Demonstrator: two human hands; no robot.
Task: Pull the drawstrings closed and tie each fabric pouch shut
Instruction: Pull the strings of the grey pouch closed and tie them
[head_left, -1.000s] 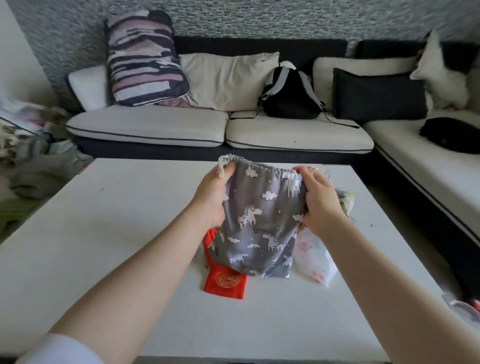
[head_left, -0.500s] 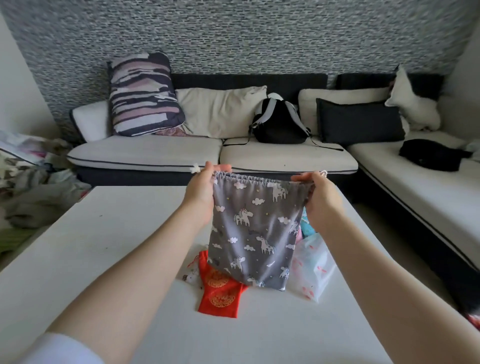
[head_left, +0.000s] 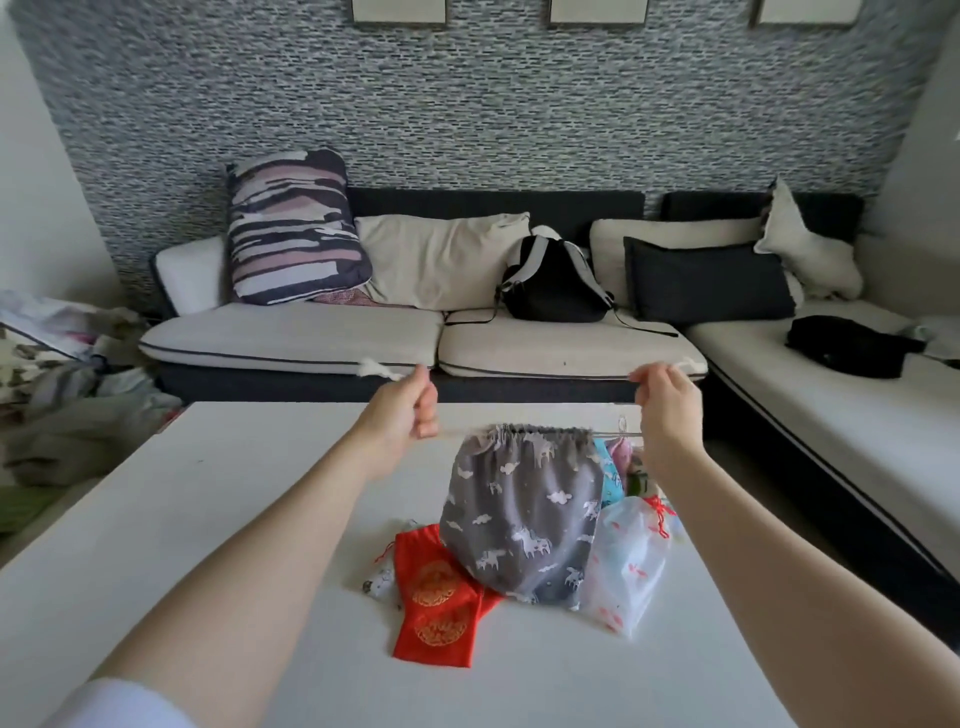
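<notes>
Your left hand (head_left: 402, 410) and right hand (head_left: 667, 402) each pinched a drawstring (head_left: 457, 432), holding the gathered grey unicorn pouch (head_left: 522, 512) above the white table (head_left: 208, 519), over the red pouch (head_left: 436, 587).

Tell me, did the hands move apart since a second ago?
Yes. The left hand and right hand went outward from the grey pouch, pulling its strings; its top is now gathered.

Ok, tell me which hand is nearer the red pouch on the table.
Left. The left hand is raised above and behind the red pouch; the right hand is farther, beyond the grey unicorn pouch.
</notes>
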